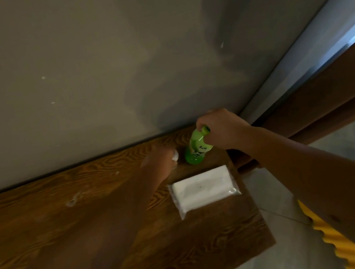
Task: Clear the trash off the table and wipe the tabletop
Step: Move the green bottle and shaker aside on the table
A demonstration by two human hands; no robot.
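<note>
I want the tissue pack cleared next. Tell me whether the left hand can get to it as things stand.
Probably yes. The left hand lies just beyond the tissue pack, with only bare table between them. But it seems to hold something small and white already, so grasping may be awkward.

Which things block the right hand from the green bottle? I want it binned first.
Nothing visible does: the right hand is already closed around the top of the green bottle, which stands near the table's far corner.

the right hand (221,129) covers the cap and neck of the green bottle (197,148), whose label print is too small to read. the left hand (159,160) is motion-blurred, its fingers indistinct around a small white scrap (175,156).
</note>
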